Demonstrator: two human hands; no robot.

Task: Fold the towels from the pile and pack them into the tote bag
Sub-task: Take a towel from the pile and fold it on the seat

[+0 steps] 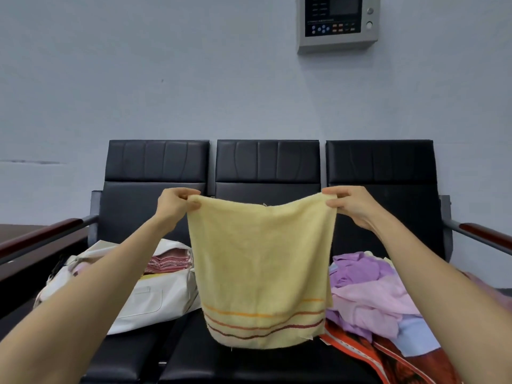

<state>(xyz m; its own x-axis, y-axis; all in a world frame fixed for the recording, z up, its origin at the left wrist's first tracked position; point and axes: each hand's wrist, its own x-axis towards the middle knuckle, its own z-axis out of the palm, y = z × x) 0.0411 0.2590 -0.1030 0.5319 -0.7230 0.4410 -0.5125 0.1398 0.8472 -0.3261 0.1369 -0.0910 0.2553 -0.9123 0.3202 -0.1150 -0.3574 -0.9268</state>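
Yellow towel [260, 273] hangs mid-air over the middle bench seat [194, 356], between tote bag [155, 297] and towel pile [371, 295]. Looks light, limp, sags between holds; top corners are the place to take it. Left hand [174, 202] and right hand [350, 203] each pinch one top corner.

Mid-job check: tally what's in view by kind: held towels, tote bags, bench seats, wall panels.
Yellow towel, held: 1
White tote bag: 1
Black bench seats: 3
Wall panel: 1
Total: 6
Towel pile overlaps too much to count.
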